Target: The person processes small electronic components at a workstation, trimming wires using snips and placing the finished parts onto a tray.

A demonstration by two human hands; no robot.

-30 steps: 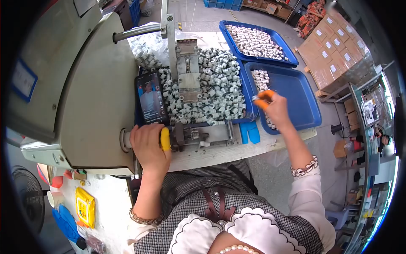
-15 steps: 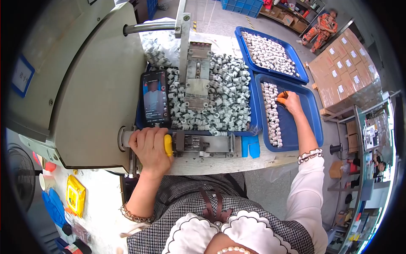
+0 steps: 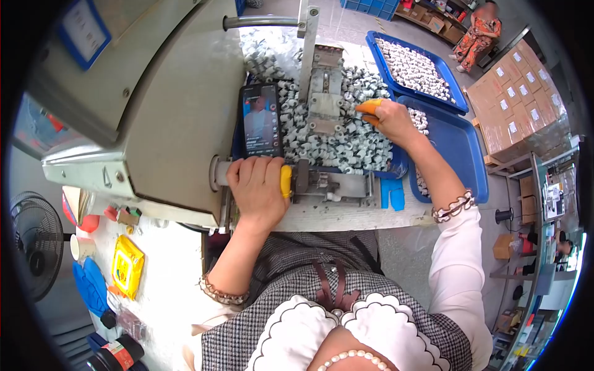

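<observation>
My left hand (image 3: 258, 191) is closed around a pale round handle (image 3: 221, 174) on the side of the large machine (image 3: 161, 117). A yellow cover (image 3: 286, 181) sits on its thumb, close to a metal fixture (image 3: 337, 185). My right hand (image 3: 394, 122) has orange covers on its fingertips, which are pinched together over the right side of a heap of small white and grey parts (image 3: 334, 151). Whatever lies between those fingertips is too small to make out. Under my right forearm, white parts (image 3: 420, 120) stand in rows in a blue tray (image 3: 461, 154).
A phone (image 3: 260, 120) leans against the heap, and a metal bracket (image 3: 326, 86) stands over it. Another blue tray (image 3: 458, 102) full of parts is behind. Stacked cartons (image 3: 516, 102) stand at right, with a seated person (image 3: 479, 37) beyond. Yellow packet (image 3: 128, 266) lies left.
My right hand has moved left from the rows in the blue tray to the heap of parts. My left hand stays on the handle. The whole view has shifted.
</observation>
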